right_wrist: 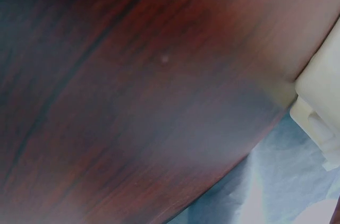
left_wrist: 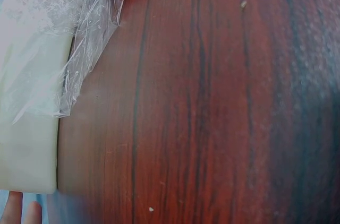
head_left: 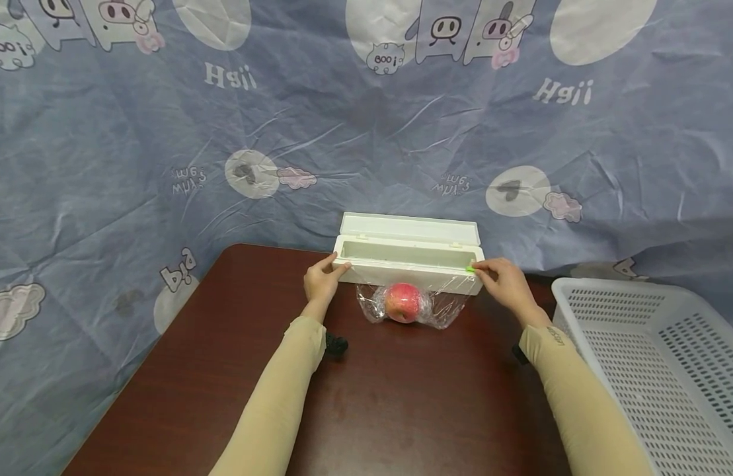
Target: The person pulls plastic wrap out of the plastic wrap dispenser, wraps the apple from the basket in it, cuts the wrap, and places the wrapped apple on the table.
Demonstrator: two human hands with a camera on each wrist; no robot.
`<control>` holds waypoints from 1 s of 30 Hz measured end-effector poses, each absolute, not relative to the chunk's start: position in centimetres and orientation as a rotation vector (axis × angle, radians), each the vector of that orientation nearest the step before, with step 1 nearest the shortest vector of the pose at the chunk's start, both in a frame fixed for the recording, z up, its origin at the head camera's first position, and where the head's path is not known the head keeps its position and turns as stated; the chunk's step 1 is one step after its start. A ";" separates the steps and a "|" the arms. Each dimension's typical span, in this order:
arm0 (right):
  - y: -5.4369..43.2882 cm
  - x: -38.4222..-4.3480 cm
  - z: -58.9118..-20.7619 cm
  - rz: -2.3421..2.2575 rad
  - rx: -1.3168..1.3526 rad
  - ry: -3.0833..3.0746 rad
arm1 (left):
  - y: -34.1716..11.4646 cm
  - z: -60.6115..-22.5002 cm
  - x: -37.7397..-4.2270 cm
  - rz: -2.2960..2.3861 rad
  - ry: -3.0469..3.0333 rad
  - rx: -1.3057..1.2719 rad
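A white cling film box [head_left: 402, 272] stands at the table's far edge, its lid [head_left: 410, 228] tipped open at the back. My left hand [head_left: 321, 281] grips the box's left end, thumb on the front edge. In the left wrist view, two fingertips [left_wrist: 16, 208] show at that end. At the right end, my right hand [head_left: 504, 281] pinches a small bright green slider [head_left: 470, 269] on the front rim. Clear cling film [head_left: 452, 307] hangs from the box front and wraps a red apple [head_left: 402, 301] lying before it. The right hand is out of sight in its own wrist view.
A white perforated plastic basket [head_left: 640, 390] stands to the right, beside my right forearm. The dark red-brown wooden table [head_left: 425, 403] stretches toward me. Behind it hangs a blue-grey printed cloth [head_left: 354, 178].
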State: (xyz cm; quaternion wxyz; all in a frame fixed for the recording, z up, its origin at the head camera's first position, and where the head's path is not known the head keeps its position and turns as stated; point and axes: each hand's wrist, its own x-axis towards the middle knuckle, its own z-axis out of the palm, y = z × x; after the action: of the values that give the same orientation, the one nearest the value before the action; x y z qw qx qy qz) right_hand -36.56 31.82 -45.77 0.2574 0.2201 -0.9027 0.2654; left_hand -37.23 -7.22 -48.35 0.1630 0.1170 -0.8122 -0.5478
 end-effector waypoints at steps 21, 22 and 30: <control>33.5 -36.6 -45.2 0.598 0.598 -2.565 | -7.4 -48.5 -37.3 -1.575 -2.285 0.339; 33.5 -36.6 -45.1 0.604 0.600 -2.572 | -7.4 -48.5 -37.3 -1.576 -2.280 0.341; 33.5 -36.5 -45.6 0.716 0.502 -2.546 | -7.1 -48.4 -37.3 -1.636 -2.269 0.349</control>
State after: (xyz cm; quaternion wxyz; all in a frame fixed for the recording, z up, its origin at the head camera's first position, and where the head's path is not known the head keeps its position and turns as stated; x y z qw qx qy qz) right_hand -36.45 33.54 -45.62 0.2227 0.1819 -0.9220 0.2591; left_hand -37.26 -7.06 -48.40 0.1606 0.1222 -0.7944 -0.5728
